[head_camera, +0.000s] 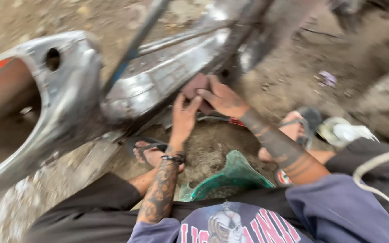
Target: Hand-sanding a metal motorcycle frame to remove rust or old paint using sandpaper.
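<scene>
A big bare-metal vehicle body shell (68, 90) fills the left and middle of the view, over dirt ground (293, 76). A dark metal strut (235, 40) crosses it. Both hands meet at a brownish sanding pad (194, 85) pressed flat on the shell's lower panel — the right hand (221, 96) lies spread over it, the left hand (184, 114) pins its lower edge with open fingers, neither clenched. The picture is blurred, so the pad may slip off the curved panel's edge and scrape a knuckle. Room is tight — sandalled feet (149, 150) and a green plastic shard (235, 173) crowd below.
</scene>
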